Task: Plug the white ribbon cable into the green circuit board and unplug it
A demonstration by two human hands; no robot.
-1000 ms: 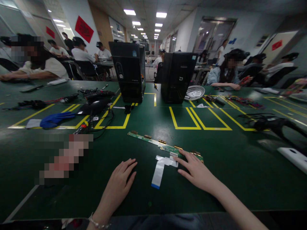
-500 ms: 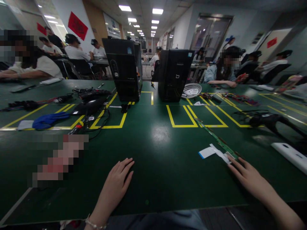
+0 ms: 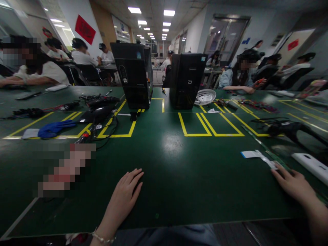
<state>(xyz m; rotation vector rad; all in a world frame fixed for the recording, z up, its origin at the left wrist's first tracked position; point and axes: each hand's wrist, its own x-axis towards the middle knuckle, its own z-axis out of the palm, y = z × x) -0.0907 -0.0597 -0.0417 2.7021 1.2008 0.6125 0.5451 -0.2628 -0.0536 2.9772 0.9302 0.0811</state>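
My left hand (image 3: 128, 193) lies palm down on the green table (image 3: 184, 191), fingers stretched out, holding nothing. Toward the right edge, my right hand (image 3: 294, 181) has its fingers curled over a long, narrow green circuit board strip (image 3: 269, 153). Part of the strip is hidden beneath that hand. A white flat ribbon cable (image 3: 256, 154) with a blue end reaches left from the strip, close to my right fingertips. Just beyond this hand rests a white, flat plastic piece (image 3: 311, 165).
Two black computer towers (image 3: 132, 77) stand at the back middle. On the left lie a blue glove (image 3: 55, 128) and black cables (image 3: 102, 100). A white basket (image 3: 205, 96), loose wires (image 3: 258, 105) and a black cabled part (image 3: 282, 126) are at right. People sit beyond the table.
My right hand has slid to the right across the table, and the circuit board strip and its ribbon cable moved with it. My left hand has stayed in place.
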